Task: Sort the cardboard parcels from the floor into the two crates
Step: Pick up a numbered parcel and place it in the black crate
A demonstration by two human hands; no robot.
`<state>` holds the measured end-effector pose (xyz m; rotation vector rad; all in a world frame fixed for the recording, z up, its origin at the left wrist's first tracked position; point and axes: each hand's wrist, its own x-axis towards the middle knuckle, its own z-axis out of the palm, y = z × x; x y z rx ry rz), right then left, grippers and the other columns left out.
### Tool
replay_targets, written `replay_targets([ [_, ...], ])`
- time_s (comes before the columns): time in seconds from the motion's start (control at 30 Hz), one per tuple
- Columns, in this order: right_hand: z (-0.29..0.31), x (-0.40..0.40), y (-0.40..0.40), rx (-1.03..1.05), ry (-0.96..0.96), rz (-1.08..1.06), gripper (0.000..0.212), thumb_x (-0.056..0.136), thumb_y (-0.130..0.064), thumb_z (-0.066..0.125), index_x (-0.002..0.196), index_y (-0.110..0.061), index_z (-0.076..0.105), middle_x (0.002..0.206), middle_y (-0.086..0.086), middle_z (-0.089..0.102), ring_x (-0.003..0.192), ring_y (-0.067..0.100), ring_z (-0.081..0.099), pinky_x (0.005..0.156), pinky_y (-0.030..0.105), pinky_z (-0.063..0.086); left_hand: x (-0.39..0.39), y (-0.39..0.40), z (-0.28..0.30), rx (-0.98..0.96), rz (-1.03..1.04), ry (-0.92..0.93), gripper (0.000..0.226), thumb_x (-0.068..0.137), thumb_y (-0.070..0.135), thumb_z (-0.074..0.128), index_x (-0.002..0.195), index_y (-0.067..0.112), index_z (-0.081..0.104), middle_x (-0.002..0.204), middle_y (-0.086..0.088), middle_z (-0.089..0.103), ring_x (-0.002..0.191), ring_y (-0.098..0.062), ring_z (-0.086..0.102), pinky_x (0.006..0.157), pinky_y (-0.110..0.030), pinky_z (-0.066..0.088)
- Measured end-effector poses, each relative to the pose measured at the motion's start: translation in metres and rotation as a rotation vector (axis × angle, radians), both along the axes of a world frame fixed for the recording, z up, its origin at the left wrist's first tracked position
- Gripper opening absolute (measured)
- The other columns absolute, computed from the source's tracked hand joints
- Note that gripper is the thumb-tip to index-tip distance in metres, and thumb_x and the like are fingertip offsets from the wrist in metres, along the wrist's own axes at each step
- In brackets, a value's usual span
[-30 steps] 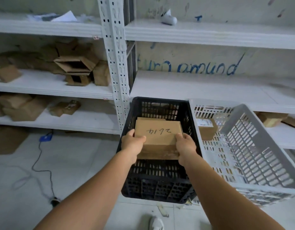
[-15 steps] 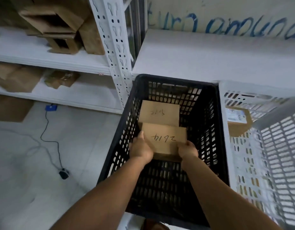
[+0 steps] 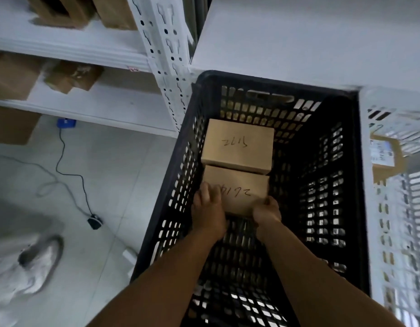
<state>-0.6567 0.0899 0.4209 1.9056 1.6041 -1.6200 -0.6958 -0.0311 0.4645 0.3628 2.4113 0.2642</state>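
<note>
Both my hands reach down into the black crate (image 3: 331, 142). My left hand (image 3: 207, 212) and my right hand (image 3: 266, 212) grip the near corners of a brown cardboard parcel (image 3: 239, 187) with handwriting on top. It sits low in the crate, right behind a second handwritten parcel (image 3: 238, 143) at the crate's far left. The white crate (image 3: 367, 208) stands touching the black one on the right and holds a parcel with a printed label (image 3: 384, 156).
White metal shelving (image 3: 166, 43) stands behind the crates, with several cardboard boxes (image 3: 69, 76) on its left shelves. A black cable and plug (image 3: 94, 221) lie on the tiled floor at left. A white shoe (image 3: 32, 263) shows at lower left.
My hands have lowered the parcel from above the black crate's rim down inside it, next to the parcel lying there. My view has tilted downward.
</note>
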Motion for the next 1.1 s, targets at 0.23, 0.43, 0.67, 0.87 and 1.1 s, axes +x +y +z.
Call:
replay_targets([
  [0.23,-0.003,-0.024,-0.012,-0.150,0.074,-0.092,0.045,0.099,-0.023,0.042,0.143,-0.027,0.038,0.134,0.008,0.055,0.111,0.033,0.058,0.094,0.043,0.050,-0.013,0.000,-0.004,0.003,-0.087,0.013,0.087,0.091,0.005,0.052,0.152,0.020,-0.008,0.158,-0.002,-0.023,0.146,-0.027,-0.017,0.118,-0.040,0.004],
  [0.43,-0.003,-0.017,-0.010,-0.127,0.071,-0.095,0.047,0.097,-0.030,0.040,0.143,-0.039,0.036,0.132,0.005,0.057,0.107,0.030,0.059,0.094,0.046,0.050,-0.015,0.000,0.001,0.027,-0.089,-0.022,0.086,0.090,0.003,0.051,0.153,0.020,-0.006,0.159,-0.002,-0.020,0.146,-0.026,-0.015,0.119,-0.039,0.006],
  [0.67,0.051,0.003,-0.006,-0.086,0.193,-0.052,0.052,0.098,-0.025,0.047,0.148,-0.024,0.032,0.139,0.010,0.050,0.121,0.031,0.053,0.101,0.042,0.045,-0.011,-0.001,0.029,0.277,0.093,-0.013,0.069,0.096,0.015,0.050,0.153,0.013,0.010,0.161,-0.004,0.008,0.147,-0.020,0.008,0.117,-0.027,0.010],
  [0.87,0.107,0.031,-0.024,-0.013,0.385,-0.123,0.059,0.095,-0.033,0.053,0.149,-0.027,0.030,0.142,0.003,0.049,0.122,0.026,0.053,0.102,0.045,0.046,0.016,-0.001,0.076,0.489,0.188,0.021,0.058,0.098,0.029,0.048,0.150,0.019,0.025,0.155,-0.003,0.028,0.141,-0.022,0.030,0.112,-0.032,0.027],
  [1.1,0.182,0.091,-0.064,0.107,0.517,-0.239,0.053,0.098,-0.035,0.049,0.148,-0.024,0.035,0.144,0.001,0.047,0.127,0.022,0.047,0.106,0.039,0.040,0.066,-0.017,0.128,0.780,0.174,-0.085,0.048,0.098,0.030,0.047,0.144,0.018,0.038,0.144,-0.002,0.047,0.129,-0.017,0.045,0.102,-0.027,0.034],
])
